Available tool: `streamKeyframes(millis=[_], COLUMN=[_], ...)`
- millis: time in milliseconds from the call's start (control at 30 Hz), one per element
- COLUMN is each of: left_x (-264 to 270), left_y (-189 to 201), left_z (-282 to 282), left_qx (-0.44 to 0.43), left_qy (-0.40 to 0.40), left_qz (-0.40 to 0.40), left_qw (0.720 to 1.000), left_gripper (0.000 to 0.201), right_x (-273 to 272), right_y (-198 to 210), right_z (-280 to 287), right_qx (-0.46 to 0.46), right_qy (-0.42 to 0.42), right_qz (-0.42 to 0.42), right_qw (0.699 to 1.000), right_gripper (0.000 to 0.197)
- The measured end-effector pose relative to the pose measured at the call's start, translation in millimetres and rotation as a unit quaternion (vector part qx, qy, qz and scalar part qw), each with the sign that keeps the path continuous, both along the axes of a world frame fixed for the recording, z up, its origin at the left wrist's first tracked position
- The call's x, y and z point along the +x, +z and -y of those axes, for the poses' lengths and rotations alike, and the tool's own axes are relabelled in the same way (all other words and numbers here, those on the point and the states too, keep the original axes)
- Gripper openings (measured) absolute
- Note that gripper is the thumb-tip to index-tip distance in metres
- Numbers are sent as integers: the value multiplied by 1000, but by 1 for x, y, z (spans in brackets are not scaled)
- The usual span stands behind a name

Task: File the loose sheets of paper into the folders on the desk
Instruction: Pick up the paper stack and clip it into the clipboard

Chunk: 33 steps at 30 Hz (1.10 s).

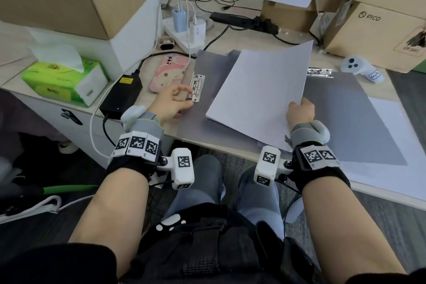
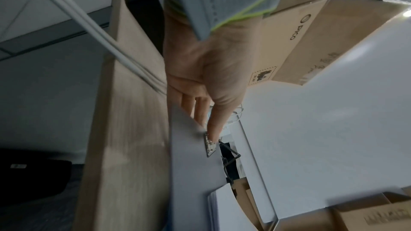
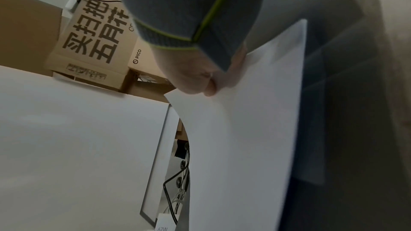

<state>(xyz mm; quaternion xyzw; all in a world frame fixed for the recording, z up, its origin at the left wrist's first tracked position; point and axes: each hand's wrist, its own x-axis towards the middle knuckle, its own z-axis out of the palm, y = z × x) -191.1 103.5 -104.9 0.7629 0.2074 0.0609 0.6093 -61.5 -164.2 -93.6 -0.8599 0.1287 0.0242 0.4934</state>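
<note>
An open grey folder lies on the desk with a metal clip along its left side. My left hand pinches the near end of that clip between thumb and fingers; the left wrist view shows the thumb tip on the clip and its wire lever raised. My right hand grips a white stack of sheets by its right edge and holds it tilted over the folder. In the right wrist view the sheets curve down from my right hand. A second grey folder lies to the right.
A pink-cased phone, a black power adapter and a green tissue box sit left of the folder. Chargers and cables lie behind it. Cardboard boxes and a white controller stand at the right. A white sheet lies under the second folder.
</note>
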Motion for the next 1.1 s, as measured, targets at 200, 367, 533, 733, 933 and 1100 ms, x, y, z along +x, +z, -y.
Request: streamKeyframes(millis=[200, 367, 533, 733, 933, 1100], left_x=[24, 32, 36, 40, 28, 28], left_y=[8, 11, 8, 7, 29, 40], left_z=[-9, -16, -15, -15, -12, -6], left_qx=[0, -69, -119, -99, -155, -103], left_qy=[31, -75, -65, -52, -85, -91], left_qz=[-49, -171, -211, -237, -208, -231], left_qw=[998, 980, 968, 965, 962, 963], left_gripper=[27, 21, 22, 10, 29, 55], right_x=[10, 15, 18, 18, 20, 20], right_y=[-9, -9, -12, -13, -16, -12], right_z=[-1, -4, -13, -25, -25, -24], right_qx=[7, 6, -5, -3, 3, 14], right_qy=[16, 36, 68, 93, 88, 93], right_qz=[-27, -56, -69, -70, -74, -70], right_qw=[999, 998, 995, 993, 993, 993], right_gripper=[22, 27, 28, 19, 21, 23])
